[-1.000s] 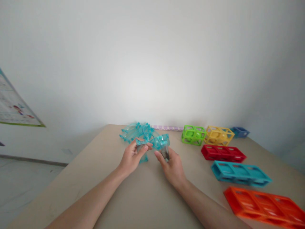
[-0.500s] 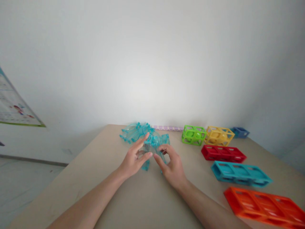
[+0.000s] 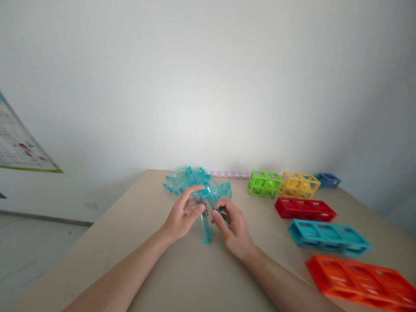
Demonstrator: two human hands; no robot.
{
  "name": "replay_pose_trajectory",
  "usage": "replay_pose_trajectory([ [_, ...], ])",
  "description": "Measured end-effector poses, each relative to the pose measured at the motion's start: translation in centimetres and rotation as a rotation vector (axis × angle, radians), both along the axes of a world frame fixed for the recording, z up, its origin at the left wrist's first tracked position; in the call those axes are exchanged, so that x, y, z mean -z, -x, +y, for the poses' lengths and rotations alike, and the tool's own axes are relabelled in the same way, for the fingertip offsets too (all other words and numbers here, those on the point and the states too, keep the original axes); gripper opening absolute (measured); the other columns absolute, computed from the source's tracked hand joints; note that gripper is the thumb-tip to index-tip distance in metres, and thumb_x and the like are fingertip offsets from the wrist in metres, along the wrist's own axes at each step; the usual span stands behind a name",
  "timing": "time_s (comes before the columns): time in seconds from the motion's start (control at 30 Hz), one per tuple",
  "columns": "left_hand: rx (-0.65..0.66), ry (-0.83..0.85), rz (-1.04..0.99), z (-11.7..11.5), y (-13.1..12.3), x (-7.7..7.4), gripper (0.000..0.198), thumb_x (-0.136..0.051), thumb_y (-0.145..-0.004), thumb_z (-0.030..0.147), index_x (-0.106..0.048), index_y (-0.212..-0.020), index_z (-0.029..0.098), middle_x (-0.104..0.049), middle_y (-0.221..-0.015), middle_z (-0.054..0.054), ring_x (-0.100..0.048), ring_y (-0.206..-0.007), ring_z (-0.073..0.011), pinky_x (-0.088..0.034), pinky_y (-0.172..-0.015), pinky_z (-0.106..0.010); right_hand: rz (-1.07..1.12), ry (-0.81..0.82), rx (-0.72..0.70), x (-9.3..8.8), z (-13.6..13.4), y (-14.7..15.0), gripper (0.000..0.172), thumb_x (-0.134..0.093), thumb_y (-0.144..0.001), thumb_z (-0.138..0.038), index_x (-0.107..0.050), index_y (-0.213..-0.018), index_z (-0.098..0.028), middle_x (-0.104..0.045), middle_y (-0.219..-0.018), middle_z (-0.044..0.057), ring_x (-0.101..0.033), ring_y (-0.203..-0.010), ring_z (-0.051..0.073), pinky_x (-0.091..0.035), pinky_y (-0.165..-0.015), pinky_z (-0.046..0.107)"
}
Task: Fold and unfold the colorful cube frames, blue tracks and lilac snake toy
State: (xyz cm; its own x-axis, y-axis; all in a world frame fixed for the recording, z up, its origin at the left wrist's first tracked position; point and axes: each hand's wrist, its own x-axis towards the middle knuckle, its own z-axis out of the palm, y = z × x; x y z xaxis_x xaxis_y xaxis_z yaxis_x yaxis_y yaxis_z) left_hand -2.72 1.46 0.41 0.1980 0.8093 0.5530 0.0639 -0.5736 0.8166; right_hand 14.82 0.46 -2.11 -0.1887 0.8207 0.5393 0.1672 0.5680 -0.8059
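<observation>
My left hand (image 3: 180, 216) is closed on a clear teal tube piece (image 3: 204, 227), its thumb and fingers around the upper part. The tube's lower end points down toward me. My right hand (image 3: 235, 229) pinches another clear teal tube piece (image 3: 212, 197), mostly covered by the fingers. Both pieces are close together at their upper ends; whether they are joined I cannot tell. Just behind my hands lies a heap of similar clear teal pieces (image 3: 185, 178) on the tabletop (image 3: 156, 277).
To the right lie open-framed plastic blocks: green (image 3: 264, 184), yellow (image 3: 299, 185), dark blue (image 3: 329, 180), red (image 3: 304, 209), turquoise (image 3: 329, 236) and orange (image 3: 362, 279). A lilac patterned strip (image 3: 229, 174) runs along the wall (image 3: 208, 86). A poster (image 3: 24, 141) hangs at left.
The tube in my left hand has turned, so its lower end now sits further right and nearer to me. The right-hand piece has tilted, and its lower end no longer shows below my fingers.
</observation>
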Motion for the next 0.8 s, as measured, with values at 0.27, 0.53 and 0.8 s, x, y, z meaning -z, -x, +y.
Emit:
replay_pose_trajectory([
  [0.27,0.118,0.077,-0.095,0.48,0.07,0.48,0.049,-0.069,-0.080,0.037,-0.048,-0.122,0.023,-0.064,-0.103,-0.005,-0.065,-0.089,-0.0173,-0.051,-0.077,-0.027,0.053,0.069,-0.044,0.11,-0.28,0.29,0.014,-0.051,-0.094,-0.034,-0.049,-0.100,-0.021,-0.053,-0.079,-0.002,-0.060,-0.066,0.012,-0.051,-0.062,0.026],
  [0.53,0.093,0.142,-0.154,0.59,-0.06,0.52,0.059,-0.079,-0.068,0.041,-0.046,-0.114,0.024,-0.062,-0.086,-0.001,-0.063,-0.075,-0.0155,-0.050,-0.069,-0.027,0.127,0.065,0.063,0.10,0.30,0.17,0.031,-0.047,-0.095,-0.037,-0.047,-0.122,-0.022,-0.056,-0.086,0.000,-0.059,-0.062,0.011,-0.052,-0.062,0.026],
  [0.8,0.100,0.086,-0.120,0.57,-0.22,0.48,0.050,-0.073,-0.076,0.038,-0.049,-0.118,0.023,-0.064,-0.105,-0.006,-0.065,-0.095,-0.0198,-0.050,-0.085,-0.031,0.011,0.111,-0.034,0.18,-0.14,0.35,0.029,-0.051,-0.093,-0.038,-0.053,-0.117,-0.021,-0.058,-0.087,0.002,-0.056,-0.073,0.013,-0.048,-0.064,0.025],
])
